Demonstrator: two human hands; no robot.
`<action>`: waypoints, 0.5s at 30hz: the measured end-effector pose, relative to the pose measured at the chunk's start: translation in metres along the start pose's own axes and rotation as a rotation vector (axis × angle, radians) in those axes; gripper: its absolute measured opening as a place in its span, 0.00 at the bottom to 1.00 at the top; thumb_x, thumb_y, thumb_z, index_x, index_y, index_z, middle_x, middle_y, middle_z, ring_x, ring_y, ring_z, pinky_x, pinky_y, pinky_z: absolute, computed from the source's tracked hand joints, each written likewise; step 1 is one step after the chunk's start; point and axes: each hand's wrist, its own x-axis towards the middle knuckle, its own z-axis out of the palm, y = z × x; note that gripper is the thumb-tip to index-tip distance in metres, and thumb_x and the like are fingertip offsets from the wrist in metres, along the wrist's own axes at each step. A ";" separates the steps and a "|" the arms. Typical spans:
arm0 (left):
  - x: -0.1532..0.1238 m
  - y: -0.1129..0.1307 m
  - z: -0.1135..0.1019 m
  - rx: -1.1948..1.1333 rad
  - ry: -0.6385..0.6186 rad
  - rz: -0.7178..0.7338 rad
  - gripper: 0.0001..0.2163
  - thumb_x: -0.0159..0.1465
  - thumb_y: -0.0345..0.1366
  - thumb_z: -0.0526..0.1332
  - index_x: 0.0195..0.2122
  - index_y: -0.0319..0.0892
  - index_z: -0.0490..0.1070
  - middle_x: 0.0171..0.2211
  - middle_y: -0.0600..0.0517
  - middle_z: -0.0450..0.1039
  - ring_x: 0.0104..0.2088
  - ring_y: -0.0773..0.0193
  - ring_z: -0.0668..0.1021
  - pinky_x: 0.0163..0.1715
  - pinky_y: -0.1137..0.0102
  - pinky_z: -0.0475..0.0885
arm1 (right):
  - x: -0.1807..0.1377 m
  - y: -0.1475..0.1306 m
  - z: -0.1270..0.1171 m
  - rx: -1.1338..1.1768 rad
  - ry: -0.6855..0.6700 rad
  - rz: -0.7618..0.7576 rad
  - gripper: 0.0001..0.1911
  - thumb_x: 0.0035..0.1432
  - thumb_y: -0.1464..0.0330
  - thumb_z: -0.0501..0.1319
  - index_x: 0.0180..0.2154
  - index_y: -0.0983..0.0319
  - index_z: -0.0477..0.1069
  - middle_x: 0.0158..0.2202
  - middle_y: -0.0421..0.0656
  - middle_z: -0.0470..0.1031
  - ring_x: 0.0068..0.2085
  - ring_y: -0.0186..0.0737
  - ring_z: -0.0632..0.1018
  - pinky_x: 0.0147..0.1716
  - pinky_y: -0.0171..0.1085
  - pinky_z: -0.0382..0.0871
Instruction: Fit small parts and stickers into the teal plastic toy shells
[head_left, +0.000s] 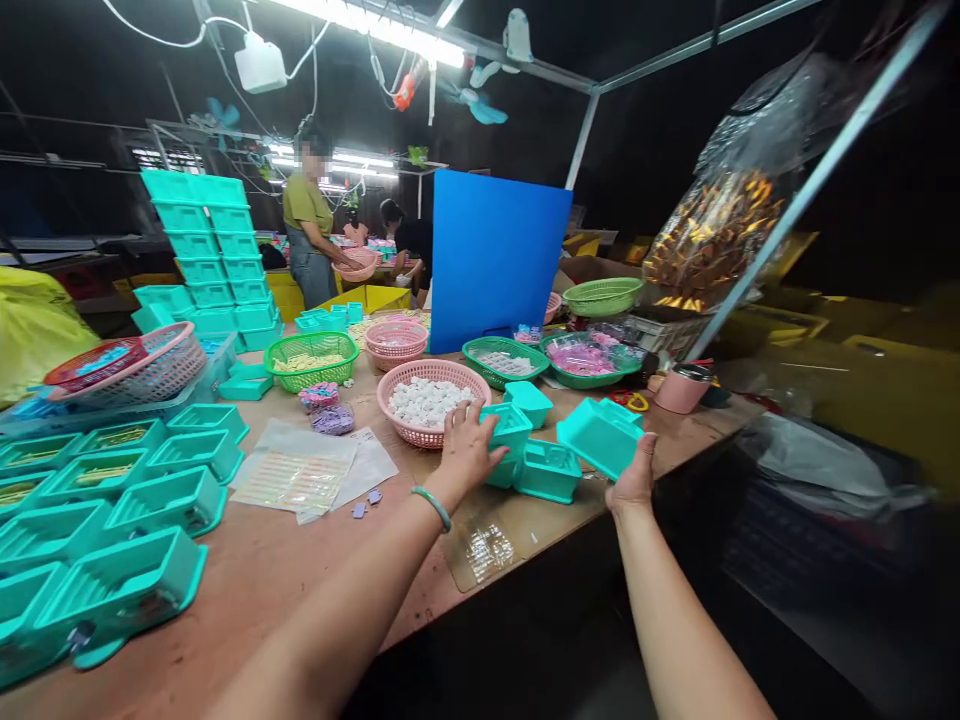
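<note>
centrally, left hand grips a small teal plastic box beside a pink round basket of white pieces; right hand holds a tilted teal plastic tray, right of centre.

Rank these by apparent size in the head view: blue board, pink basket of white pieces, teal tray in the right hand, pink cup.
1. blue board, clearly largest.
2. pink basket and teal tray in the right hand: near alike; tray nearer the camera, so unranked.
3. pink cup, smallest.
</note>
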 end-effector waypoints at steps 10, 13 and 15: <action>-0.080 -0.009 -0.129 -0.107 -0.048 0.105 0.06 0.58 0.31 0.64 0.35 0.49 0.78 0.61 0.45 0.73 0.61 0.49 0.75 0.61 0.52 0.70 | -0.009 0.028 -0.027 -0.384 0.054 -0.038 0.54 0.21 0.39 0.73 0.48 0.59 0.62 0.55 0.59 0.73 0.59 0.71 0.72 0.60 0.63 0.62; -0.148 -0.034 -0.198 -0.059 -0.201 -0.023 0.11 0.55 0.29 0.65 0.37 0.53 0.80 0.60 0.46 0.75 0.60 0.46 0.76 0.58 0.51 0.74 | -0.016 0.028 -0.023 -0.400 -0.046 -0.080 0.47 0.40 0.35 0.63 0.52 0.60 0.61 0.54 0.56 0.72 0.56 0.66 0.74 0.57 0.62 0.67; -0.184 -0.052 -0.231 0.062 -0.305 -0.110 0.13 0.55 0.28 0.62 0.36 0.52 0.80 0.64 0.48 0.70 0.68 0.45 0.67 0.63 0.45 0.67 | -0.030 0.018 -0.021 -0.401 -0.035 -0.146 0.41 0.57 0.38 0.50 0.59 0.60 0.55 0.61 0.59 0.64 0.61 0.64 0.70 0.58 0.63 0.65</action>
